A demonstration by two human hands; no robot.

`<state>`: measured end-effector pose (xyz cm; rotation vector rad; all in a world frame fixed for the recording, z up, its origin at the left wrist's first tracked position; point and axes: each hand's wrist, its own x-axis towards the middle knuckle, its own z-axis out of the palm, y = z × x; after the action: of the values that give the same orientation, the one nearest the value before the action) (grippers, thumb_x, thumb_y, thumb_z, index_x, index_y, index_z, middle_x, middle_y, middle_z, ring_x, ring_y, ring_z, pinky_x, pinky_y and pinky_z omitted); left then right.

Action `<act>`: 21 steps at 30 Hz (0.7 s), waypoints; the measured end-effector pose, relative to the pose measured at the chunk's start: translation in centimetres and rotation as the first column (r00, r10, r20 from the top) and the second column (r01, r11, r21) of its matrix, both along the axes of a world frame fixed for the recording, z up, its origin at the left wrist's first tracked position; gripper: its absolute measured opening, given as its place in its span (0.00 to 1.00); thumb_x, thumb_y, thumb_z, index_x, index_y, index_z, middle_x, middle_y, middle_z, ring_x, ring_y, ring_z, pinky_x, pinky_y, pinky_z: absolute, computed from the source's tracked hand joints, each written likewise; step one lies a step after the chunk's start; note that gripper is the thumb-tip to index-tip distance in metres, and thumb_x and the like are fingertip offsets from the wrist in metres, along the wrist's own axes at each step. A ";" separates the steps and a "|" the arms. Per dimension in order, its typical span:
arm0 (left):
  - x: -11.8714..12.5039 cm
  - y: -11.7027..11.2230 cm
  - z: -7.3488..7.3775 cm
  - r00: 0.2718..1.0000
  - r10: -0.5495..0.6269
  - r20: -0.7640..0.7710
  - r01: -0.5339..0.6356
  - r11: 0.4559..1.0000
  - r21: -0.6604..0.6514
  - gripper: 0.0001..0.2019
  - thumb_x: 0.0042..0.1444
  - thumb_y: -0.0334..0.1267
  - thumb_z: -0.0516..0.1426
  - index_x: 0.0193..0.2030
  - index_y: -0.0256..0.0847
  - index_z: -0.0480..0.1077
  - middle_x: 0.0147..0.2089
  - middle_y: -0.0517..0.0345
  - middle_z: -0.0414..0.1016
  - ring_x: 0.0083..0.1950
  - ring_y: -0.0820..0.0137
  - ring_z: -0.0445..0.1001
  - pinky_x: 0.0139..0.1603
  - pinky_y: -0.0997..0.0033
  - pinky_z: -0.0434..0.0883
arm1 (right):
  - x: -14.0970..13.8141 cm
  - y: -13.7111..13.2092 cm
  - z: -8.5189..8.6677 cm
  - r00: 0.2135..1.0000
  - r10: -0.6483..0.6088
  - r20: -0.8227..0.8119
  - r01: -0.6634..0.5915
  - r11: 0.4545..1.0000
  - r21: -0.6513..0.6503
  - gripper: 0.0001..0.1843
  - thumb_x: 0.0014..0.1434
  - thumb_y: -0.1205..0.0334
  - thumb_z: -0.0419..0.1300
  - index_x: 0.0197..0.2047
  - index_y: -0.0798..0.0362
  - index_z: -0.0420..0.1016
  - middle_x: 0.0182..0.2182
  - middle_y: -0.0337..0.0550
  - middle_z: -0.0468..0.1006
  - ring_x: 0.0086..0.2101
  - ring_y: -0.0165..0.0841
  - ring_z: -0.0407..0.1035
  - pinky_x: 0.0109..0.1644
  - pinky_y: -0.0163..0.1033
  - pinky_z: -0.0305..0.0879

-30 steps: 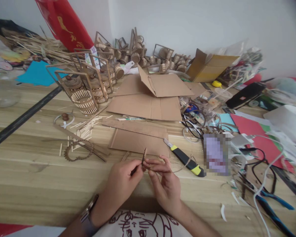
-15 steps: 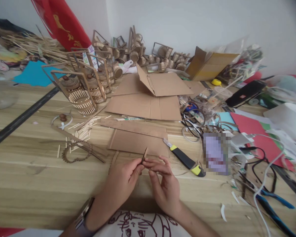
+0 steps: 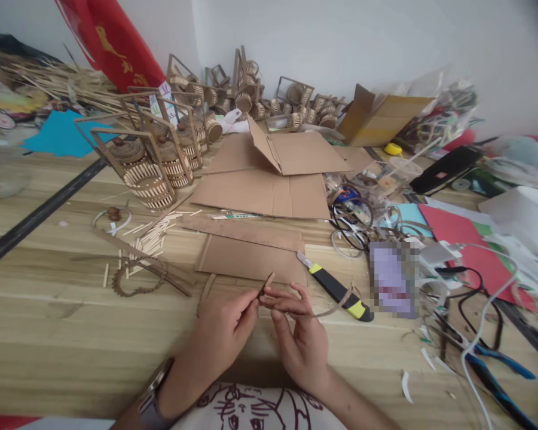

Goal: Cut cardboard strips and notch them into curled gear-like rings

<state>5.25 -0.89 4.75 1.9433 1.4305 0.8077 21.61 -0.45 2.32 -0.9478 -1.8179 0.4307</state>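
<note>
Between my two hands is a narrow brown cardboard strip (image 3: 327, 313) with a dark ridged part and a short end poking up. My left hand (image 3: 224, 325), with a watch on the wrist, is closed, pinching the ridged part between thumb and fingers. My right hand (image 3: 302, 334) holds the same strip between thumb and fingertips. From there its tail runs right and curls over the handle of a black and yellow utility knife (image 3: 334, 286). A notched cardboard ring (image 3: 138, 292) lies to the left, beside loose thin sticks (image 3: 152, 239).
Cardboard sheets (image 3: 264, 191) lie ahead. Small stick-sided baskets with tall handles (image 3: 147, 185) stand at left. A cable (image 3: 486, 322) and blue-handled pliers (image 3: 497, 382) lie at right, with red paper (image 3: 461, 245) beyond. An open cardboard box (image 3: 385, 119) stands at the back.
The strip's tail has swung up and right, now curling over the knife handle. Its short upper end leans further right. Both hands have stayed nearly in place.
</note>
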 end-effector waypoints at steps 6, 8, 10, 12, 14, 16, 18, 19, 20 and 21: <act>-0.1 -0.1 0.0 1.000 -0.006 0.005 0.006 0.998 0.067 0.13 0.63 0.32 0.48 0.36 0.39 0.73 0.31 0.57 0.78 0.32 0.70 0.75 0.32 0.75 0.65 | 0.1 -0.2 0.0 1.000 0.003 -0.025 -0.004 1.000 -0.008 0.11 0.64 0.71 0.54 0.46 0.46 0.66 0.35 0.36 0.83 0.44 0.36 0.79 0.61 0.52 0.59; -0.1 -0.1 0.0 1.000 -0.003 0.019 0.002 0.999 0.054 0.13 0.64 0.32 0.48 0.36 0.39 0.73 0.31 0.58 0.78 0.32 0.70 0.76 0.32 0.76 0.66 | 0.0 -0.2 0.0 1.000 0.002 -0.030 -0.002 1.000 -0.005 0.11 0.64 0.71 0.54 0.46 0.46 0.66 0.35 0.37 0.83 0.44 0.36 0.79 0.61 0.53 0.59; 0.0 0.0 0.0 0.999 0.003 0.032 -0.004 0.999 0.037 0.13 0.64 0.33 0.47 0.38 0.40 0.73 0.31 0.58 0.78 0.32 0.70 0.76 0.33 0.76 0.66 | 0.0 -0.2 0.1 0.999 -0.004 -0.032 0.004 1.000 0.000 0.11 0.64 0.71 0.54 0.45 0.46 0.65 0.35 0.37 0.83 0.43 0.37 0.79 0.60 0.54 0.60; 0.0 0.0 0.0 1.000 0.008 0.030 -0.009 1.000 0.021 0.14 0.65 0.34 0.46 0.42 0.40 0.74 0.30 0.58 0.78 0.31 0.70 0.76 0.32 0.75 0.67 | 0.0 -0.2 0.1 0.999 -0.006 -0.035 0.007 1.000 0.005 0.09 0.64 0.70 0.53 0.44 0.46 0.64 0.35 0.38 0.83 0.43 0.38 0.79 0.59 0.55 0.60; 0.1 0.0 0.0 1.000 0.009 0.014 -0.009 1.000 0.015 0.15 0.66 0.35 0.46 0.43 0.40 0.74 0.30 0.57 0.79 0.31 0.69 0.76 0.33 0.75 0.68 | 0.0 -0.1 0.1 1.000 -0.001 -0.021 0.001 1.000 -0.004 0.07 0.64 0.69 0.54 0.44 0.46 0.65 0.36 0.40 0.83 0.44 0.38 0.78 0.59 0.55 0.62; 0.1 0.0 -0.1 1.000 0.014 0.007 -0.014 1.000 0.025 0.15 0.65 0.35 0.46 0.43 0.41 0.75 0.34 0.55 0.81 0.35 0.68 0.78 0.35 0.73 0.69 | 0.0 0.0 0.0 1.000 -0.002 0.007 0.002 1.000 -0.002 0.06 0.64 0.66 0.56 0.44 0.46 0.66 0.38 0.42 0.82 0.46 0.39 0.77 0.57 0.54 0.63; 0.1 0.0 -0.1 1.000 0.025 0.012 -0.025 0.999 0.038 0.15 0.65 0.34 0.46 0.44 0.40 0.75 0.37 0.54 0.82 0.37 0.67 0.79 0.37 0.72 0.70 | 0.0 0.2 0.0 0.999 -0.023 0.045 0.022 0.999 0.031 0.07 0.63 0.65 0.58 0.44 0.46 0.67 0.39 0.42 0.82 0.47 0.39 0.76 0.57 0.52 0.64; 0.1 0.0 -0.1 0.999 0.031 0.016 -0.032 0.999 0.041 0.15 0.64 0.34 0.47 0.45 0.40 0.75 0.37 0.54 0.82 0.37 0.67 0.79 0.37 0.73 0.70 | 0.0 0.2 0.0 0.997 -0.039 0.063 0.035 0.998 0.058 0.07 0.63 0.66 0.58 0.44 0.46 0.67 0.39 0.42 0.82 0.47 0.38 0.76 0.57 0.51 0.63; 0.1 0.0 0.0 0.999 0.036 0.017 -0.037 0.999 0.037 0.15 0.64 0.33 0.47 0.45 0.40 0.75 0.36 0.54 0.82 0.35 0.67 0.79 0.36 0.73 0.70 | 0.0 0.3 0.0 0.995 -0.052 0.079 0.046 0.995 0.085 0.07 0.63 0.67 0.58 0.43 0.46 0.67 0.39 0.41 0.83 0.47 0.37 0.76 0.57 0.50 0.62; 0.2 0.1 0.1 0.999 0.041 0.016 -0.042 0.999 0.027 0.15 0.63 0.33 0.47 0.45 0.40 0.75 0.34 0.54 0.81 0.34 0.68 0.78 0.35 0.73 0.69 | 0.0 0.3 0.0 0.994 -0.062 0.094 0.052 0.993 0.106 0.08 0.63 0.68 0.58 0.43 0.46 0.67 0.39 0.40 0.83 0.47 0.36 0.76 0.58 0.50 0.61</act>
<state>5.44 -0.82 4.87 1.9294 1.4623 0.8640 21.60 -0.11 2.37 -0.9604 -1.8766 0.2563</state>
